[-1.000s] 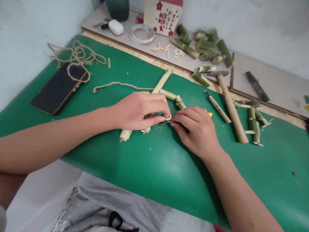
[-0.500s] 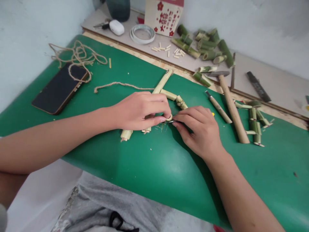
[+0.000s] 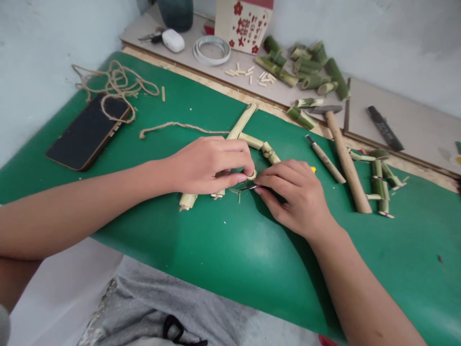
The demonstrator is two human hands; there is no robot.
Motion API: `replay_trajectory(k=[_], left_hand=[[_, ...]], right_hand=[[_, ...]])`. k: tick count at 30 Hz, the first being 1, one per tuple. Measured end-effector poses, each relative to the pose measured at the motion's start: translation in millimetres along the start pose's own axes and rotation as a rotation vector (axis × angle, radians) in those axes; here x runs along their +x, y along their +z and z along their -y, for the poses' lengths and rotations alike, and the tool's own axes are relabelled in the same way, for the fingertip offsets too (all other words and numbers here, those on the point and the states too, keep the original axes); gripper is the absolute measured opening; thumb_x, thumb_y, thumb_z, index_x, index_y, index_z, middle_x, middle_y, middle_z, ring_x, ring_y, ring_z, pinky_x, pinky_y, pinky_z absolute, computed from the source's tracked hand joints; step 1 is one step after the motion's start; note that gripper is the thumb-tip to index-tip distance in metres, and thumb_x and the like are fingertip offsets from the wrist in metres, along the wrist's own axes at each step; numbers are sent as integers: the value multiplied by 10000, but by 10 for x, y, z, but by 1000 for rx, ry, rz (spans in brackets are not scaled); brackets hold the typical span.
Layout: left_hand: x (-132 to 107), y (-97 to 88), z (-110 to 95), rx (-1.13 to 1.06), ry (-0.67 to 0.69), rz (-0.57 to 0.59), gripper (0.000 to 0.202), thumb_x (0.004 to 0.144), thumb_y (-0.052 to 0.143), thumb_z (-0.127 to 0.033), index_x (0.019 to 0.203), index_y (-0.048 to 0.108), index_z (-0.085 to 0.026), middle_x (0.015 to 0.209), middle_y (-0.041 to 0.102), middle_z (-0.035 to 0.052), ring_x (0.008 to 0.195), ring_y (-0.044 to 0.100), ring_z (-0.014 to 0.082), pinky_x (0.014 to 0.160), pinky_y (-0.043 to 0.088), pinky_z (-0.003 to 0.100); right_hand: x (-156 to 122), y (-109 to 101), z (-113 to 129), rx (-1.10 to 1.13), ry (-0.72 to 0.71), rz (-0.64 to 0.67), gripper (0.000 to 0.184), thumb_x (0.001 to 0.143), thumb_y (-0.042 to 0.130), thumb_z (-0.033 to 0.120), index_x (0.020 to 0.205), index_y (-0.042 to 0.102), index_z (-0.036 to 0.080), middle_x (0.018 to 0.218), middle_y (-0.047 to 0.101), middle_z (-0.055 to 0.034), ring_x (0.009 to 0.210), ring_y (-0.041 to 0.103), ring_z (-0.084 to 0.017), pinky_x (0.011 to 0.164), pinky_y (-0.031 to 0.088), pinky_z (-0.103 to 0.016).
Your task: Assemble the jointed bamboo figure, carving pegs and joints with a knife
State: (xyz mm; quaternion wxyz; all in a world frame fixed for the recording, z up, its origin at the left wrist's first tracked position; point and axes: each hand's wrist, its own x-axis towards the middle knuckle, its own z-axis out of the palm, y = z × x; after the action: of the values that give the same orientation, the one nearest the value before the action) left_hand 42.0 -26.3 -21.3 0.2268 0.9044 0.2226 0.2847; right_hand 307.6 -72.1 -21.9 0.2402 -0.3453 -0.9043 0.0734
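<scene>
A frame of pale bamboo sticks (image 3: 242, 125) lies on the green mat (image 3: 230, 250). My left hand (image 3: 209, 164) is closed over the frame, pinching a small bamboo piece (image 3: 251, 175) between thumb and fingers. My right hand (image 3: 291, 194) is closed around a thin knife with a yellow handle end (image 3: 314, 169); its blade tip (image 3: 248, 186) touches the pinched piece. Fine shavings lie on the mat just below the blade.
A phone (image 3: 86, 133) and a tangle of twine (image 3: 113, 85) lie at the left. A hammer (image 3: 344, 156), a chisel (image 3: 324, 159) and cut green bamboo pieces (image 3: 381, 185) lie at the right. More bamboo (image 3: 309, 72), small pegs (image 3: 252, 76) and a tape roll (image 3: 211, 50) sit behind.
My right hand has shifted slightly left and down, with the blade pressed closer under the pinched piece. My left hand has stayed in place.
</scene>
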Motion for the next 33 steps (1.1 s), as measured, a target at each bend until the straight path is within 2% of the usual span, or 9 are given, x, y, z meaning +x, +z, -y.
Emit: replay_trajectory(k=[6, 17, 28, 33], left_hand=[[1, 6, -13, 38, 12, -12, 116, 1004, 604, -245, 1035, 715, -255, 1079, 766, 47, 858, 698, 171, 857, 499, 335], [-1, 8, -27, 70, -19, -20, 123, 1006, 592, -235, 1048, 706, -257, 1076, 764, 36, 878, 707, 170, 845, 486, 329], [1, -3, -30, 54, -3, -7, 190, 981, 543, -142, 1063, 674, -252, 1122, 777, 18, 975, 733, 177, 892, 489, 334], [0, -7, -28, 63, -27, 16, 188, 985, 542, -159, 1072, 676, -257, 1132, 776, 24, 996, 732, 185, 913, 497, 344]], right_hand=[[-13, -37, -53, -93, 49, -79, 64, 996, 692, 227, 1032, 732, 261, 999, 800, -47, 897, 673, -244, 809, 451, -428], [-31, -9, -77, -159, 71, -142, 89, 979, 727, 197, 1038, 746, 260, 1021, 814, -47, 928, 709, -269, 864, 496, -460], [-35, 21, -94, -132, 79, -157, 118, 976, 726, 182, 1051, 762, 265, 1043, 811, -47, 974, 713, -269, 893, 489, -455], [-31, 28, -94, -109, 60, -96, 111, 988, 706, 190, 1047, 759, 267, 1049, 807, -44, 980, 702, -258, 890, 482, -443]])
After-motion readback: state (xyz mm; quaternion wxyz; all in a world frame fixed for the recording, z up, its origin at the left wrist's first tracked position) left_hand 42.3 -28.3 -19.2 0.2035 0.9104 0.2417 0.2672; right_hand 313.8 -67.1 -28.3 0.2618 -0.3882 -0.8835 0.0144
